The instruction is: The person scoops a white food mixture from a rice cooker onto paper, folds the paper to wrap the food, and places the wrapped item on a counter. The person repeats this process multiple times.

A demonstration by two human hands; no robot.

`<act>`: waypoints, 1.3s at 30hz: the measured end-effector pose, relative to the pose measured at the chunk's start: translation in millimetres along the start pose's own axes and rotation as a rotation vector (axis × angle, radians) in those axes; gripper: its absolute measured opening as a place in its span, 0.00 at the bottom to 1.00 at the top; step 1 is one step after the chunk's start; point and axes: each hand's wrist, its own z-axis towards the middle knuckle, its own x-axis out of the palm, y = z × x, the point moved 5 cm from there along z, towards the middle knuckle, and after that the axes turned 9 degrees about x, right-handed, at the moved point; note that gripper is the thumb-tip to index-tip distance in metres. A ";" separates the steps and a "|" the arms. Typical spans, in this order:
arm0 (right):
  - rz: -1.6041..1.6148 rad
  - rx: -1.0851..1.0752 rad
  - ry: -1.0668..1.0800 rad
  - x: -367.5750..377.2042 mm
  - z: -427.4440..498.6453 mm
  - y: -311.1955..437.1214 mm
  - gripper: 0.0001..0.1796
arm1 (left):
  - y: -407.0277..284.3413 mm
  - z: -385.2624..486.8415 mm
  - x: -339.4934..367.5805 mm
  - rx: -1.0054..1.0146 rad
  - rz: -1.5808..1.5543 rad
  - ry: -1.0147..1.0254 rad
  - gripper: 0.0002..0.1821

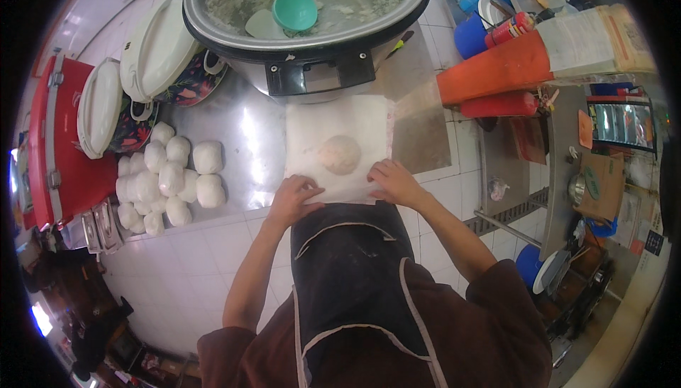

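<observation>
A white paper-like sheet [336, 116] lies on the steel table in front of me. Near its middle is a round, pale pinkish mound [341, 155], hazy, as if seen through a thin layer. At the sheet's near left corner, my left hand [295, 196] has fingers and thumb on the edge. My right hand [396, 181] holds the near right edge, fingers curled over it. Just beyond the sheet stands a large rice cooker [319, 66] with white grains stuck inside. A green scoop [295, 10] and a pale paddle [263, 24] rest in it.
Several white wrapped bundles [159, 175] are heaped on the steel table [247, 164] to the left. Behind them are two lidded floral pots [205, 85] and a red cooler [80, 148]. An orange stand [495, 63] with red fire extinguishers [500, 105] is at the right.
</observation>
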 end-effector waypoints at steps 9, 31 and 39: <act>-0.077 -0.117 0.023 10.3 4.9 -8.3 0.17 | -0.1 1.2 -2.5 -0.005 -0.034 -0.039 0.22; -0.046 -0.072 0.127 1.4 11.5 -6.7 0.09 | 1.9 0.0 -0.7 -0.050 -0.070 -0.050 0.20; -0.002 -0.043 0.061 1.3 8.3 -2.8 0.08 | -1.2 3.7 -5.6 -0.044 -0.106 -0.108 0.14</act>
